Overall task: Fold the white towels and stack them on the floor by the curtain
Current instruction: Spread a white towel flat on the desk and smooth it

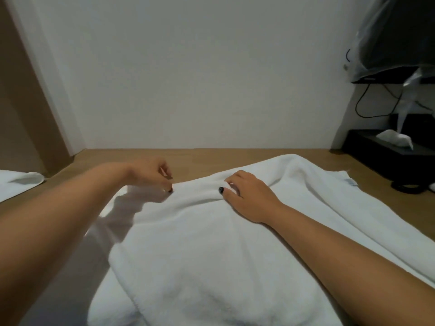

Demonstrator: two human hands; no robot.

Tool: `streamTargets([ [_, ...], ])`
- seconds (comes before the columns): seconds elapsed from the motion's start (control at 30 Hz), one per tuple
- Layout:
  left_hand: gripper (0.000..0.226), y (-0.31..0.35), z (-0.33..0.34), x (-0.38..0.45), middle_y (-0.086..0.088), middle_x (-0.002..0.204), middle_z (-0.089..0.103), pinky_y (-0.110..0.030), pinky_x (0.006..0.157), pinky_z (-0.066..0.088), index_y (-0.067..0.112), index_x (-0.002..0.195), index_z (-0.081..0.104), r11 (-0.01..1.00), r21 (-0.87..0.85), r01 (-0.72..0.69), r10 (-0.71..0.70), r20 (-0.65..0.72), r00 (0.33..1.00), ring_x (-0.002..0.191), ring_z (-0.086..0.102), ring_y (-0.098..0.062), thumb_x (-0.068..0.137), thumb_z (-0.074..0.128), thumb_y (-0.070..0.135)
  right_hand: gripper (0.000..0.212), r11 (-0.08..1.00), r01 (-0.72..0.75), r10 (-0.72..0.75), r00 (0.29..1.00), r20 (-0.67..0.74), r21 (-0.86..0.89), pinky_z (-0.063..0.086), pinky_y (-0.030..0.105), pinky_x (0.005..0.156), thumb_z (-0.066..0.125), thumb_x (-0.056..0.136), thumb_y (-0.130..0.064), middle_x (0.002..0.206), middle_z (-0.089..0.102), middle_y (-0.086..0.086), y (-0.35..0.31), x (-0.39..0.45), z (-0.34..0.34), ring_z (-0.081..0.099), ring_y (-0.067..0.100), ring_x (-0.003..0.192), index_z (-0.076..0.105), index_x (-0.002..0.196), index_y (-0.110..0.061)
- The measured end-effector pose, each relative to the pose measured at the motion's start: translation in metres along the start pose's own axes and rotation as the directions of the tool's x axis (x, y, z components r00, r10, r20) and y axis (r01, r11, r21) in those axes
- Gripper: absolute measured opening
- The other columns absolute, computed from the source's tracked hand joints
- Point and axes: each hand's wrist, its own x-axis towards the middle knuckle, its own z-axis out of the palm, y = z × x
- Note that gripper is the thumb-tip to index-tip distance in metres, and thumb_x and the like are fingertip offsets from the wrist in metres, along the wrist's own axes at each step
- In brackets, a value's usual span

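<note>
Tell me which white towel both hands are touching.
The big rumpled towel in the middle: the left hand and the right hand grip its far edge. The other towel lies untouched at far left.

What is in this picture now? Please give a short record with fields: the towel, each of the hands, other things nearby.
towel: large white towel spread on the wooden floor, rumpled at its far edge
left hand: left hand pinches the far edge of the towel
right hand: right hand grips a bunched fold of the same towel
second towel: another white towel lies at far left
nearby: black tissue box at right
</note>
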Motion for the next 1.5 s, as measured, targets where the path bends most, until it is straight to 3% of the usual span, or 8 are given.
streamTargets([
  [0.17,0.022,0.014,-0.019,0.008,0.003,0.08,0.061,-0.028,0.066,0.048,0.02,0.075,0.062,0.903,0.426,0.047,-0.072,0.044,0.996,0.074,0.058,-0.018,0.067,0.08,0.029,0.046,0.997,0.017,-0.009,0.994,0.109,-0.075,0.033,0.035,0.104,0.035,0.1,-0.048,0.136,0.045,-0.002,0.001,0.004,0.0,0.041,0.02,0.124,0.05,0.133,-0.019],
  [0.4,0.039,0.015,0.025,-0.004,-0.012,0.114,0.043,-0.04,0.068,0.046,0.016,0.117,0.046,0.912,0.391,0.124,0.15,-0.6,0.786,0.085,0.056,-0.036,0.088,0.065,0.033,0.068,0.981,-0.006,0.066,0.949,0.31,-0.192,0.001,0.047,0.12,0.025,0.097,-0.06,0.164,0.001,-0.006,0.003,0.019,0.002,-0.002,0.015,0.15,0.012,0.156,-0.026],
  [0.57,0.067,0.019,0.075,-0.034,-0.001,0.163,0.008,-0.061,0.114,0.012,0.038,0.153,0.014,0.934,0.308,0.179,-0.116,-0.21,0.971,0.149,0.008,-0.029,0.093,0.019,0.069,0.079,0.962,-0.072,0.168,0.917,0.362,-0.265,-0.004,0.065,0.114,0.016,0.088,-0.078,0.162,-0.004,-0.015,0.004,0.051,0.002,-0.007,0.019,0.151,0.006,0.155,-0.038],
  [0.67,0.078,0.005,0.069,-0.03,0.01,0.163,-0.011,-0.071,0.11,-0.005,0.047,0.152,-0.003,0.923,0.334,0.191,-0.157,-0.126,0.98,0.15,-0.013,-0.023,0.083,0.007,0.082,0.083,0.964,-0.107,0.197,0.902,0.385,-0.242,-0.005,0.069,0.111,0.004,0.083,-0.082,0.162,-0.005,-0.017,0.002,0.072,0.003,-0.007,0.021,0.151,0.006,0.154,-0.039],
  [1.07,0.079,-0.015,0.047,0.014,0.011,0.163,-0.007,-0.071,0.111,-0.003,0.049,0.151,0.0,0.921,0.362,0.145,-0.106,-0.127,0.986,0.151,-0.01,-0.022,0.082,0.01,0.084,0.083,0.946,-0.122,0.222,0.92,0.323,-0.301,-0.008,0.065,0.113,0.014,0.085,-0.082,0.163,-0.006,-0.014,0.014,0.101,0.024,-0.009,0.02,0.15,0.003,0.155,-0.039],
  [1.3,0.06,0.017,0.051,-0.025,-0.007,0.161,0.02,-0.052,0.119,0.012,0.023,0.154,0.02,0.935,0.334,0.119,0.005,-0.347,0.938,0.15,0.008,-0.027,0.101,0.021,0.051,0.049,0.942,-0.027,0.089,0.981,0.172,-0.334,0.014,0.057,0.117,0.026,0.103,-0.04,0.162,0.016,0.005,-0.03,0.068,0.005,0.01,0.027,0.149,0.034,0.147,-0.02],
  [1.4,0.065,0.034,0.077,-0.072,-0.007,0.164,0.007,-0.055,0.119,0.005,0.028,0.156,0.011,0.966,0.226,0.122,-0.076,-0.2,0.977,0.15,-0.001,-0.031,0.099,0.015,0.059,0.048,0.982,-0.008,0.061,0.959,0.278,-0.188,0.018,0.052,0.116,0.025,0.103,-0.044,0.155,0.028,0.004,-0.049,0.02,0.001,0.016,0.029,0.147,0.037,0.143,-0.021],
  [1.5,0.072,0.026,0.095,-0.095,-0.003,0.164,-0.011,-0.057,0.118,-0.007,0.033,0.155,-0.004,0.934,0.341,0.111,-0.067,-0.136,0.988,0.149,-0.015,-0.028,0.094,0.006,0.068,0.058,0.98,0.001,0.068,0.937,0.342,-0.197,0.002,0.046,0.121,0.017,0.101,-0.054,0.164,0.005,-0.001,-0.038,-0.008,0.006,-0.002,0.021,0.151,0.015,0.155,-0.03],
])
